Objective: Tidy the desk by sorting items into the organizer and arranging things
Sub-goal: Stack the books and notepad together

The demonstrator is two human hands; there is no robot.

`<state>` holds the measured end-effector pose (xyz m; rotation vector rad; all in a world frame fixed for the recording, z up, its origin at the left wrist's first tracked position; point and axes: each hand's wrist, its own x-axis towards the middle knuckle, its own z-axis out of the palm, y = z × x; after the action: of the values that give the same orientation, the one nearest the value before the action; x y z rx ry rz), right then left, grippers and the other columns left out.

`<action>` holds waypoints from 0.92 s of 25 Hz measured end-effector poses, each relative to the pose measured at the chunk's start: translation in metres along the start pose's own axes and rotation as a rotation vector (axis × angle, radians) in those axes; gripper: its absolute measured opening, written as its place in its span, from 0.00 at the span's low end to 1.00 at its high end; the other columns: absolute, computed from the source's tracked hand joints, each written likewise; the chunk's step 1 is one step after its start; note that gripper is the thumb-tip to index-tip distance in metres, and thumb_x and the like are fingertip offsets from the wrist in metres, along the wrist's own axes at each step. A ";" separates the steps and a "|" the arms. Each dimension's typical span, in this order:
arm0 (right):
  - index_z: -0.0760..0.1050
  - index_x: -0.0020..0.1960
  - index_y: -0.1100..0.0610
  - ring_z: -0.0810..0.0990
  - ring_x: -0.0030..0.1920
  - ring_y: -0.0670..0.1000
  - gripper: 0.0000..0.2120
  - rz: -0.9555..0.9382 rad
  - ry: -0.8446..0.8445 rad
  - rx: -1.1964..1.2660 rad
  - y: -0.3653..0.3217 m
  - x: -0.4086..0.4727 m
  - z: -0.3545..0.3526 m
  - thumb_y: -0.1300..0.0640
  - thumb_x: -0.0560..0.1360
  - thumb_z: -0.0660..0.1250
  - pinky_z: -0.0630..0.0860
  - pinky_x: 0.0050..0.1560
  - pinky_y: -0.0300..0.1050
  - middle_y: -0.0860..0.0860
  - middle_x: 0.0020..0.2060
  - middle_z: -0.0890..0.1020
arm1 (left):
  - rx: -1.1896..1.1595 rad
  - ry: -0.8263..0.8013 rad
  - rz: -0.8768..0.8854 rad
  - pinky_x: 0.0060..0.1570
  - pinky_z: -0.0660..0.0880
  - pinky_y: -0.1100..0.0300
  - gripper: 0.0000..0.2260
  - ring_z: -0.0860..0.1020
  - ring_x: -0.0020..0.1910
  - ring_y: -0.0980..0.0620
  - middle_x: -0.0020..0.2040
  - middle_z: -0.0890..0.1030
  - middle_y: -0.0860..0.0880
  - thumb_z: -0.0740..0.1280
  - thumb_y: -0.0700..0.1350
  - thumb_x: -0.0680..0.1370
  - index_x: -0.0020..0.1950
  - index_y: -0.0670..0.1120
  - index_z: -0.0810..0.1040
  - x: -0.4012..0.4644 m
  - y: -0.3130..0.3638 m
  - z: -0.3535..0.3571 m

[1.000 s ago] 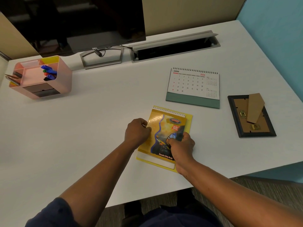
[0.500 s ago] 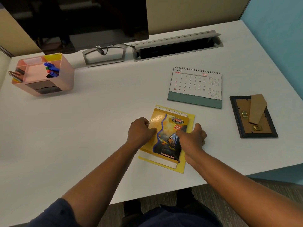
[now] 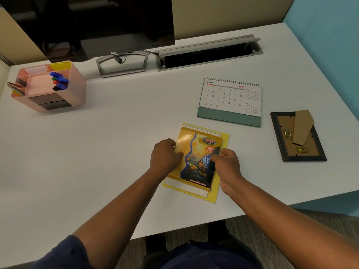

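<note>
A person is squaring a notebook (image 3: 196, 162) on a yellow pad (image 3: 223, 167), mid-desk (image 3: 116, 152).
Left hand (image 3: 165, 158) and right hand (image 3: 227, 167) are pinching its side edges; an uneven grip risks skewing the stack.

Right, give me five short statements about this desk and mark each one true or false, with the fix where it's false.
1. Both hands are on the butterfly notebook, left hand at its left edge, right hand at its right. True.
2. The picture frame stands upright facing the person. False: it lies face down, back and stand showing.
3. The desk calendar shows June. True.
4. The pink organizer sits right of the calendar. False: it is far left, near the monitor.
5. The notebook lies on a yellow spiral pad. True.
</note>
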<state>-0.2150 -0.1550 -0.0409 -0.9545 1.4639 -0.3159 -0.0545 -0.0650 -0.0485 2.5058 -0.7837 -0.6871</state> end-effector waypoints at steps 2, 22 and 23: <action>0.66 0.73 0.51 0.77 0.59 0.53 0.28 -0.105 0.109 -0.208 0.001 0.001 0.002 0.56 0.75 0.71 0.80 0.50 0.50 0.53 0.67 0.71 | 0.009 -0.005 -0.007 0.50 0.76 0.56 0.19 0.80 0.53 0.48 0.56 0.82 0.48 0.74 0.49 0.73 0.63 0.46 0.79 -0.001 -0.001 0.001; 0.69 0.67 0.54 0.69 0.63 0.59 0.41 -0.423 -0.235 -1.383 -0.056 0.063 0.000 0.35 0.62 0.77 0.74 0.60 0.53 0.56 0.65 0.67 | 0.217 -0.155 0.098 0.32 0.64 0.63 0.11 0.74 0.43 0.49 0.48 0.80 0.47 0.73 0.42 0.71 0.51 0.42 0.78 0.010 0.002 -0.008; 0.69 0.67 0.55 0.68 0.63 0.59 0.41 -0.449 -0.229 -1.388 -0.055 0.062 -0.002 0.34 0.63 0.77 0.73 0.60 0.53 0.57 0.65 0.66 | 0.223 -0.158 0.106 0.31 0.63 0.63 0.11 0.74 0.43 0.49 0.48 0.80 0.46 0.73 0.41 0.71 0.51 0.42 0.78 0.011 0.002 -0.007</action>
<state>-0.1882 -0.2333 -0.0454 -2.3328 1.1190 0.5927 -0.0436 -0.0712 -0.0450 2.6059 -1.0957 -0.8075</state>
